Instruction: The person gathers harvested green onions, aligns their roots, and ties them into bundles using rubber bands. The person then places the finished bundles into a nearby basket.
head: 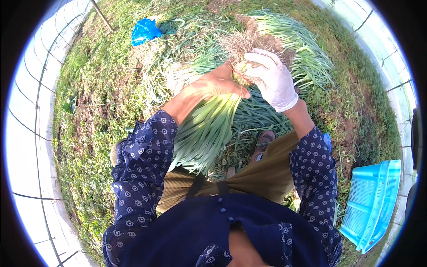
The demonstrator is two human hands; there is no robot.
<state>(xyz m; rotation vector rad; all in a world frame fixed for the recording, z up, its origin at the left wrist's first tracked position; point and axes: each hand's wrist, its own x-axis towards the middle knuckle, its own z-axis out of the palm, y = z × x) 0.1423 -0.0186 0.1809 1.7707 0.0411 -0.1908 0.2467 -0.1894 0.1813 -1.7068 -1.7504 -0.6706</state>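
Observation:
My bare left hand (218, 81) is closed around a thick bundle of leafy green allium stalks (208, 125), just below its pale bases. The leaves fan down towards my lap. A red band (241, 77) circles the bundle near the root end. In a white glove, my right hand (275, 78) curls over that end, beside the band; its thumb is hidden. Dry, stringy roots (238, 43) show beyond my fingers, and I cannot tell whether they all belong to this bundle. Under my hands lie more green stalks (263, 108).
Another long pile of stalks (297, 43) curves away at the far right. Withered leaves (158, 68) litter the ground at left, below a blue plastic bag (145, 31). Light-blue plastic baskets (370, 203) stand at my right. Greenhouse film (30, 126) encloses both sides.

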